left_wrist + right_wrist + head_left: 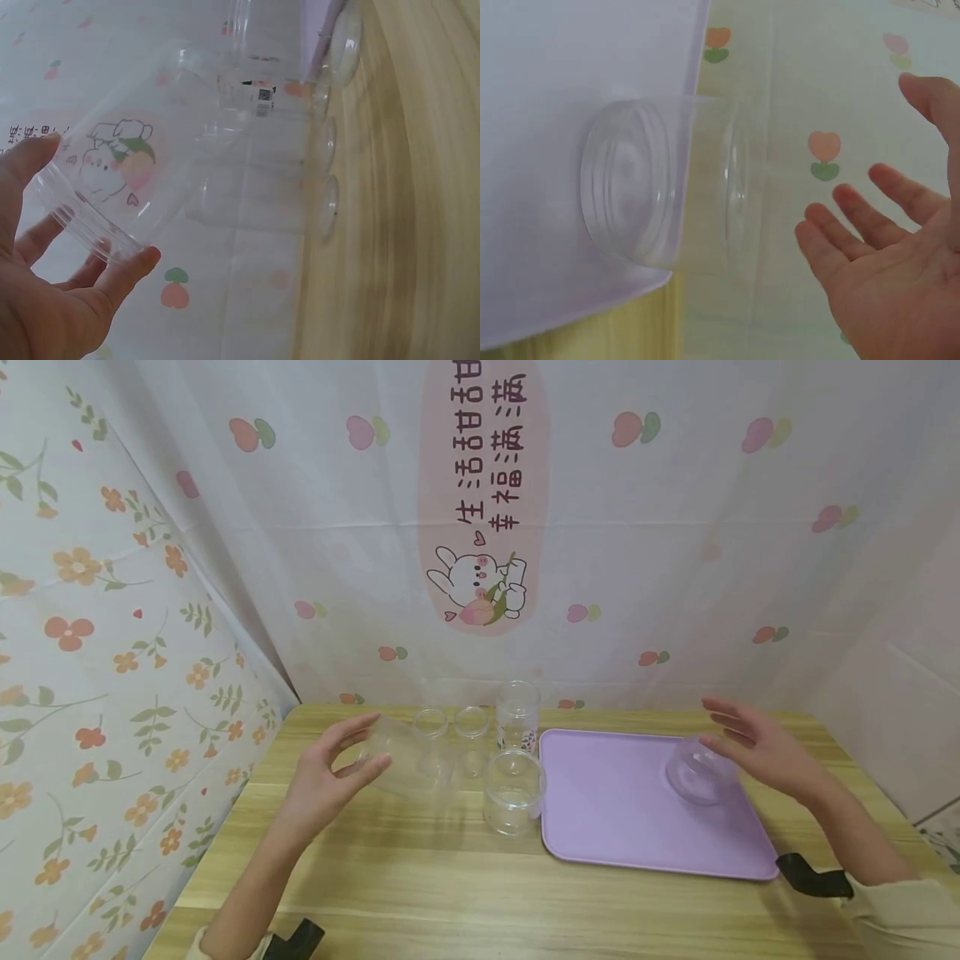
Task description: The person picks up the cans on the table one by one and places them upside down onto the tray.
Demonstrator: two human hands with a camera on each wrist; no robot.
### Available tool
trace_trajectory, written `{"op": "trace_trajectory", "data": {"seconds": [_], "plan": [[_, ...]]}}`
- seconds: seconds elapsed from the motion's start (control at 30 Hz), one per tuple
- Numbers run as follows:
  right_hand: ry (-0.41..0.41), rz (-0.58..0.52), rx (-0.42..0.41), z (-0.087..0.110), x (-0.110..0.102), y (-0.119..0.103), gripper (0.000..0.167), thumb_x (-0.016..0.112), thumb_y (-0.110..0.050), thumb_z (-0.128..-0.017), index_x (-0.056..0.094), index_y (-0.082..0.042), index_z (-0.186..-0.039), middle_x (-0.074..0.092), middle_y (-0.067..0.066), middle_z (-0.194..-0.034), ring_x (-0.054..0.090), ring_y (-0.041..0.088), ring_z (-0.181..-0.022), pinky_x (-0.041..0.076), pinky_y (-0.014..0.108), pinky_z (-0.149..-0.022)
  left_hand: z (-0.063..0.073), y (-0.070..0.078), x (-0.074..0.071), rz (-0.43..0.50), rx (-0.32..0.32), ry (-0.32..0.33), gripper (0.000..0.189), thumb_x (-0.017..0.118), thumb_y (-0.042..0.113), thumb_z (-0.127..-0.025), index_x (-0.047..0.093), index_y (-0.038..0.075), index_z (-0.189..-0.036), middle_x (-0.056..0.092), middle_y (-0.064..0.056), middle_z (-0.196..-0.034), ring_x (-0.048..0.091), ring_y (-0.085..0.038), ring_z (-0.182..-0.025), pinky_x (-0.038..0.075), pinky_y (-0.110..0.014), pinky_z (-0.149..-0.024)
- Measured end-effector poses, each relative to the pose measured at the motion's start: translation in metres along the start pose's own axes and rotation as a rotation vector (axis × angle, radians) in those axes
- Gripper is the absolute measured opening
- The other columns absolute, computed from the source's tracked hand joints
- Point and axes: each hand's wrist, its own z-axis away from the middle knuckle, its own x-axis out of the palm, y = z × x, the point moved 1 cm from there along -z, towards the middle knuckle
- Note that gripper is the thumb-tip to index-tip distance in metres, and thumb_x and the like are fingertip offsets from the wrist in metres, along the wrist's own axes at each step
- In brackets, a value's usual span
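My left hand grips a large clear plastic jar by one end, thumb and fingers spread around its rim. Tilted and raised above the table, the jar is blurred in the head view. My right hand has its fingers extended beside another clear jar, which stands on the right part of the lilac tray. A gap between that hand and the jar shows in the right wrist view.
Left of the tray stand a wide clear jar, a taller jar with a printed label, and two slim clear containers, one beside the other. A patterned curtain hangs behind the wooden table.
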Motion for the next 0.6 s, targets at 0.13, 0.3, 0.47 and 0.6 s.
{"op": "trace_trajectory", "data": {"seconds": [0.13, 0.3, 0.47, 0.6], "plan": [[0.053, -0.042, -0.004, 0.002, 0.004, 0.002, 0.063, 0.064, -0.016, -0.102, 0.033, 0.004, -0.154, 0.041, 0.030, -0.149, 0.041, 0.054, -0.131, 0.040, 0.005, -0.086, -0.001, -0.001, 0.002, 0.048, -0.015, 0.029, 0.054, 0.073, 0.013, -0.096, 0.053, 0.009, -0.146, 0.048, -0.004, -0.149, 0.044, -0.028, -0.137, 0.049, -0.037, -0.101], [0.166, -0.104, -0.057, 0.004, 0.014, 0.004, 0.054, 0.064, -0.008, -0.101, 0.042, 0.001, -0.150, 0.053, 0.008, -0.144, 0.054, 0.015, -0.128, 0.045, 0.009, -0.089, -0.002, -0.003, 0.006, 0.078, -0.031, 0.074, 0.054, 0.073, 0.015, -0.097, 0.053, 0.012, -0.147, 0.048, -0.003, -0.149, 0.045, -0.024, -0.136, 0.049, -0.030, -0.097], [0.231, -0.247, -0.135, 0.003, 0.024, 0.002, 0.045, 0.059, 0.002, -0.101, 0.047, 0.006, -0.144, 0.057, -0.006, -0.135, 0.056, 0.005, -0.123, 0.047, 0.014, -0.092, -0.003, -0.005, 0.010, 0.120, -0.025, 0.092, 0.056, 0.073, 0.012, -0.096, 0.051, 0.010, -0.148, 0.047, -0.005, -0.150, 0.045, -0.026, -0.136, 0.046, -0.034, -0.104], [0.231, -0.313, -0.162, 0.002, 0.031, 0.000, 0.044, 0.057, 0.005, -0.102, 0.046, 0.009, -0.144, 0.058, -0.002, -0.136, 0.057, 0.009, -0.124, 0.047, 0.016, -0.094, -0.004, -0.007, 0.014, 0.146, -0.010, 0.113, 0.055, 0.071, 0.009, -0.097, 0.050, 0.006, -0.147, 0.047, -0.008, -0.149, 0.044, -0.032, -0.137, 0.040, -0.047, -0.110]]}}
